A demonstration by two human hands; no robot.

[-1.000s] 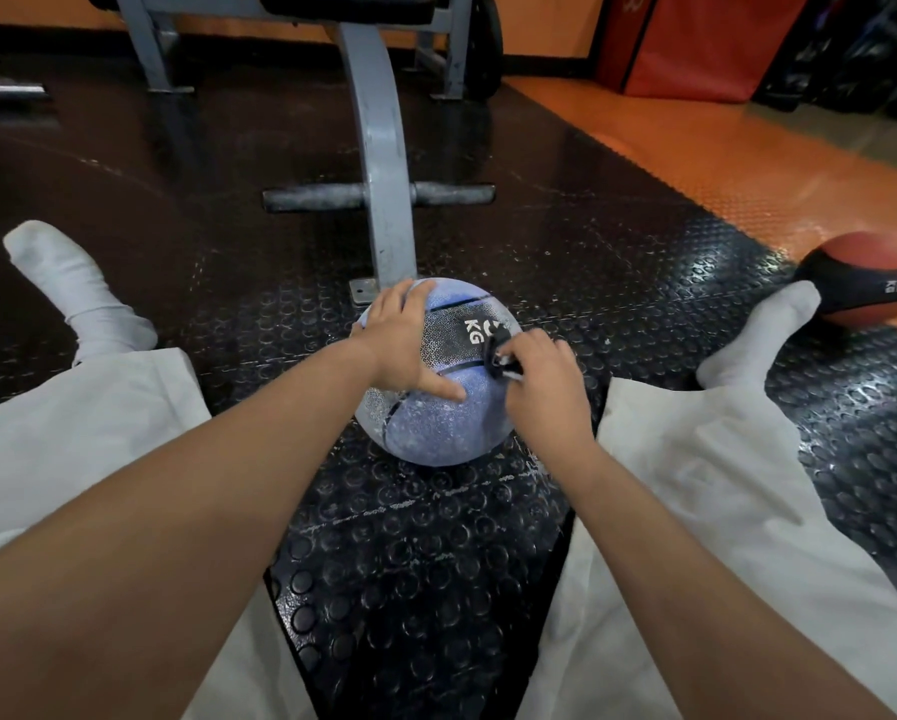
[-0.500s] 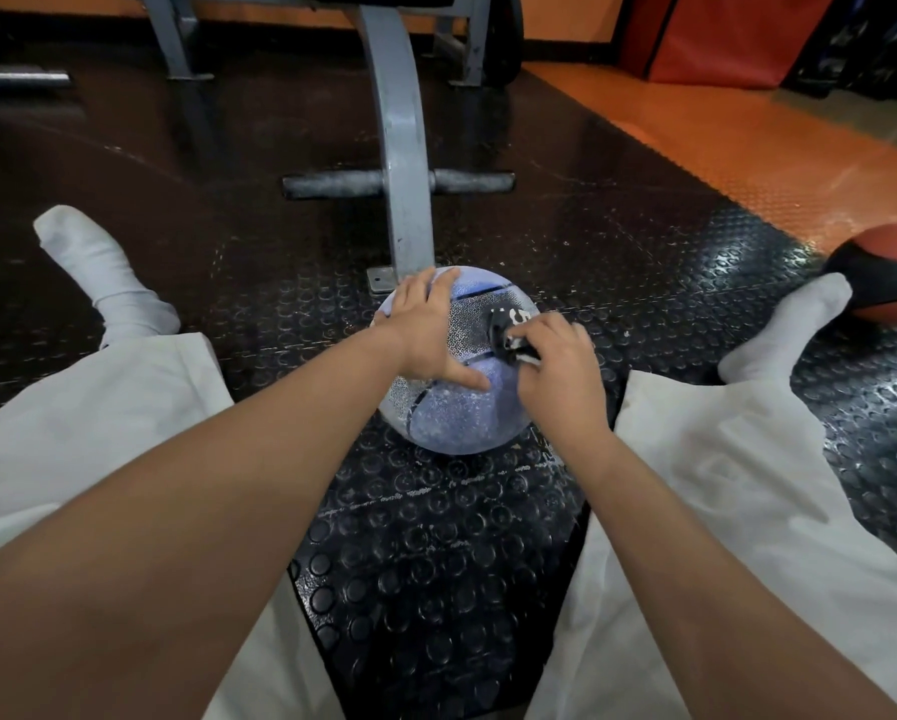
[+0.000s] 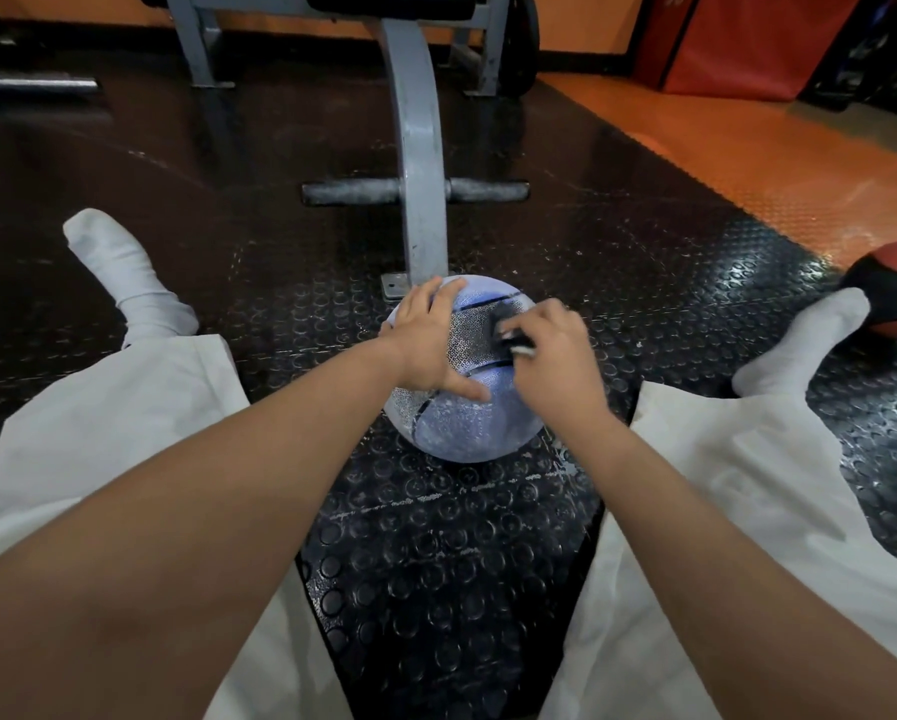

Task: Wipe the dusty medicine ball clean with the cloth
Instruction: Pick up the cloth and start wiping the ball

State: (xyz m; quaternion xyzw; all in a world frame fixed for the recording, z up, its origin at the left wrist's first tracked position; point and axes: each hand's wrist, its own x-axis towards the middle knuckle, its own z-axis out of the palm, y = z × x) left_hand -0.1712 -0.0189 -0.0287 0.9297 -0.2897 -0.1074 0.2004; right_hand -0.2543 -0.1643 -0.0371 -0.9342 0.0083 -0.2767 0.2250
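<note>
Studded black rubber mat (image 3: 436,553), glossy. At centre, between spread legs: medicine ball (image 3: 467,428), round, pebbled, blue and grey, filmed with pale dust. Left hand (image 3: 425,340) spread flat on top at 10 o'clock, steadying. Right hand (image 3: 552,358) at 2 o'clock, clenched round dark cloth (image 3: 501,319), pressed to the band. Judged partway: lower panels dusty, yet to do. Beyond at 12, grey steel bench post (image 3: 420,148); at 3, red-and-black ball (image 3: 888,283).

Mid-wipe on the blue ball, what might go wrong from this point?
The medicine ball sits loose on the mat, steadied only by the left hand resting on top; a hard stroke may roll it toward the bench post behind. The right hand pinches a small cloth at the dark band; the ball's whitish lower face may get missed.
</note>
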